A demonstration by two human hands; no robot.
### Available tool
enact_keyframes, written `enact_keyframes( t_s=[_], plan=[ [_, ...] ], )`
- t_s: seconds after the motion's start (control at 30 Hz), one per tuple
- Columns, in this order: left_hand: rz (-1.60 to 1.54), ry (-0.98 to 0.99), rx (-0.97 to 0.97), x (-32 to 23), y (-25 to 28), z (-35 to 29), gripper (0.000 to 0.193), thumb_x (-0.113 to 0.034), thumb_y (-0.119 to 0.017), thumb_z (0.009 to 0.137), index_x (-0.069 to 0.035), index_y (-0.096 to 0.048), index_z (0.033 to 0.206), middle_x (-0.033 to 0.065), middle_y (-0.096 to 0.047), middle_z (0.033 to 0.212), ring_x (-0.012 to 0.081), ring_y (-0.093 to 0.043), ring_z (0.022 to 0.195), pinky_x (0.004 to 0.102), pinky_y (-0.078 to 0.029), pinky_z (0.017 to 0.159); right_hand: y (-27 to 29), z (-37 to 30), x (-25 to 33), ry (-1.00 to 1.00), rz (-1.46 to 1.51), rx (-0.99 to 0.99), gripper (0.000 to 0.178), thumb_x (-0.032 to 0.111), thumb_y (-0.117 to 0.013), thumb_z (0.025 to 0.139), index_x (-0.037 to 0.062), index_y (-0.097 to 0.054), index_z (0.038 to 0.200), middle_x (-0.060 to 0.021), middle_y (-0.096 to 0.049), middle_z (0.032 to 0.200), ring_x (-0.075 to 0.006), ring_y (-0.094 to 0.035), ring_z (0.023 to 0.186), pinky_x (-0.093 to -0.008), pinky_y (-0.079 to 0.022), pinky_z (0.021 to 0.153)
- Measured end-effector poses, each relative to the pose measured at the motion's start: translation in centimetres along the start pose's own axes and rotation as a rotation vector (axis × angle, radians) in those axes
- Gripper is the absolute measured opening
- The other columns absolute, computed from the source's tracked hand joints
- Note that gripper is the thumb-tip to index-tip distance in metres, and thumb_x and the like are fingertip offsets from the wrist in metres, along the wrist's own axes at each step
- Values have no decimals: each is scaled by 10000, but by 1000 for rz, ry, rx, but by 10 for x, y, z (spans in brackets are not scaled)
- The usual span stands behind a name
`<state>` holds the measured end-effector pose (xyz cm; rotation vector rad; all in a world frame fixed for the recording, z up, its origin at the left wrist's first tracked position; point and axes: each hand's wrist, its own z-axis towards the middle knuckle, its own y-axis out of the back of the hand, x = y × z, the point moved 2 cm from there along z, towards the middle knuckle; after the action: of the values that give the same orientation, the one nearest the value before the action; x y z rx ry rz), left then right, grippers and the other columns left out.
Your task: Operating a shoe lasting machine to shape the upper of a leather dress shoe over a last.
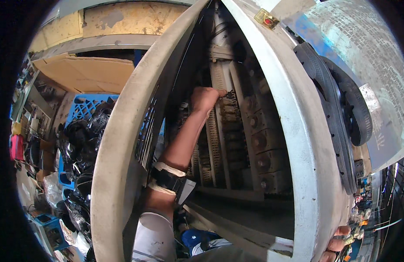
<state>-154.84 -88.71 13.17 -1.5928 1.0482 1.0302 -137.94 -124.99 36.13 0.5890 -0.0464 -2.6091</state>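
Observation:
My left hand (206,99) reaches deep into an open electrical cabinet, its fingers curled and closed. The fingertips are at the top of a column of small wired components (230,111), next to a slotted wiring duct (217,78). Whatever they pinch, if anything, is too small to make out. A black device on a pale strap (167,178) is around that forearm. At the lower right, the fingers of my right hand (337,242) are wrapped round the outer edge of the pale cabinet frame (304,174); the rest of that hand is hidden.
The left frame edge (117,144) borders the narrow opening around my arm. Block-shaped switchgear (263,144) lines the cabinet's right. Black rubber soles (331,100) lie outside on the right. Left are a blue crate (82,105), shiny black items (77,139) and a cardboard sheet (84,74).

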Motion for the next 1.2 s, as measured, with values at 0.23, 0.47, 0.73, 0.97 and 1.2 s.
enact_keyframes(
  t_s=[0.23, 0.47, 0.73, 0.97, 1.2],
  plan=[
    [2, -20, -69, 10, -12, 9, 167, -105, -778, 770, 52, -742, 817, 113, -717, 787, 187, -644, 640, 345, -519, 599, -1, 3, 1, 4, 14, -9, 441, 312, -559, 866, 140, -420, 1247, -23, -488, 941, -233, -459, 950, -627, -241, 1161],
    [141, 41, -89, -10, -4, -10, 443, -291, -862, 658, 65, -742, 895, 251, -722, 1001, 318, -715, 989, 379, -544, 894, 1, 0, 7, 12, 90, -18, 429, 312, -559, 862, 142, -428, 1234, -16, -483, 926, -228, -458, 933, -630, -237, 1162],
    [174, -122, -46, -18, -12, -17, 422, -362, -766, 728, 50, -738, 815, 189, -731, 805, 211, -704, 753, 386, -520, 726, 6, -2, 11, 113, 271, 9, 308, 280, -580, 828, 168, -427, 1071, 36, -420, 788, -187, -431, 831, -630, -187, 1172],
    [-251, 0, -32, -12, 70, -93, 431, -320, -659, 937, 9, -674, 1215, 118, -667, 1245, 210, -583, 1176, 341, -416, 1032, 37, 20, 21, 332, 259, 708, 234, 318, -654, 894, 219, -645, 1105, 86, -649, 1246, -67, -567, 1168, -442, -397, 1097],
    [-334, 98, 324, -2, 14, -296, 269, -237, -617, 967, 10, -693, 1039, 76, -698, 955, 153, -640, 852, 314, -508, 769, 10, 12, 9, 68, 534, -28, 120, 206, -586, 942, 196, -656, 1039, 26, -701, 1133, -157, -653, 1120, -490, -388, 972]
  ],
)
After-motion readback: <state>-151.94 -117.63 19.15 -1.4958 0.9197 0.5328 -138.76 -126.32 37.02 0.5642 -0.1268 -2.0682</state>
